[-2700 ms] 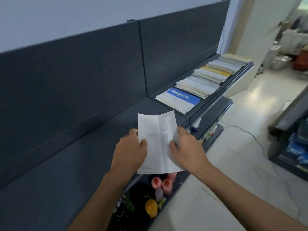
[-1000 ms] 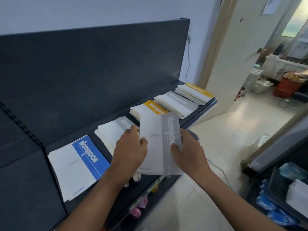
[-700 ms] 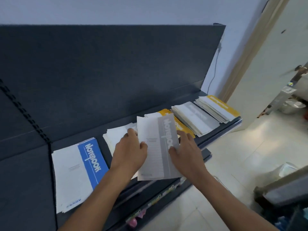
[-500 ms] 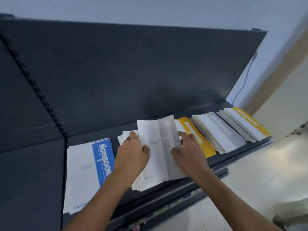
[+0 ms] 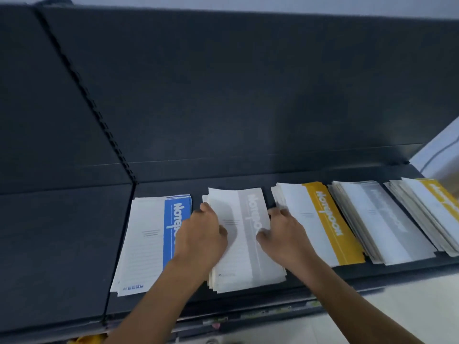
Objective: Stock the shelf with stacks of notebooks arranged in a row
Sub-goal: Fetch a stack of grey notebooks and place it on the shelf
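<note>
The dark shelf (image 5: 62,244) runs the full width in front of you, with its dark back panel (image 5: 248,95) rising behind both hands and a slotted upright (image 5: 99,115) splitting the panel off to the left of your left hand. The stretch of shelf left of that upright is bare and gives you the widest room. Five stacks lie in a row along the shelf. A blue-banded stack (image 5: 149,239) sits just beside your left hand, whose wrist covers part of its blue strip. A yellow-banded stack (image 5: 320,224) lies just beside your right hand, then a grey-banded stack (image 5: 377,219) and a second yellow stack (image 5: 427,207) farther right, both fanned and slightly untidy. Between your hands lies the grey-banded notebook (image 5: 246,244), flat on top of a pale pile, its printed band running away from you and its near edge close to the shelf's front lip. Narrow dark gaps separate this pile from its neighbours on either side. Your left hand (image 5: 201,234) grips the notebook's left edge, fingers curled over the side and thumb on the cover. Your right hand (image 5: 283,234) pinches the right edge the same way, fingers touching the gap beside the yellow stack.
</note>
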The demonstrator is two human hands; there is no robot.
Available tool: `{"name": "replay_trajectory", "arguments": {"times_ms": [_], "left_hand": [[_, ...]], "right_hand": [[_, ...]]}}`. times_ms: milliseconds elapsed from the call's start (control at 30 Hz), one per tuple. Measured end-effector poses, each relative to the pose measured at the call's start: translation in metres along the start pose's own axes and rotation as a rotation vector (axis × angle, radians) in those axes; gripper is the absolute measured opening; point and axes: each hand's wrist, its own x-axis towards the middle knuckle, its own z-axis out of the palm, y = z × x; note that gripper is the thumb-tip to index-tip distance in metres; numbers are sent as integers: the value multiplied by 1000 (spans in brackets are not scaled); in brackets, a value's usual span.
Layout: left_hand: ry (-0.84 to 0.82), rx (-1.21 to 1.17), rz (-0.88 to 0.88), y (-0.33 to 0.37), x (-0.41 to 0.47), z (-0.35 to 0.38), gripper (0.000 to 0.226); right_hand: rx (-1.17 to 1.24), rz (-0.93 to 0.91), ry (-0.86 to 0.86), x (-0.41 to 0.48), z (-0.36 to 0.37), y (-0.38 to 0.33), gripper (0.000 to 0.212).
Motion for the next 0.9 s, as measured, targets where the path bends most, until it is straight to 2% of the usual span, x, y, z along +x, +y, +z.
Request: {"name": "replay_trajectory", "arguments": {"times_ms": [100,233,467,567,733,900], "left_hand": [[-26,26,-33,-5,-1,-2,30],[19,2,-66,-16,-1,-3,35],[132,-36,-64,-33,-4,-1,30],[128,-43,-86,-42,-10,-4,31],[148,-54,-133,-73,-12,-17,29],[156,-33,-183,-128,-11,-31,38]], "right_hand": [[-20,-5,-36,2,1,-2,31],[-62,-39,16,7,-5,0,38],[-11,-116,104,12,-12,-1,47],[23,-129,106,6,-10,-9,48],[45,-244,74,2,-1,-46,48],[101,-314,7,-3,26,-107,43]]}}
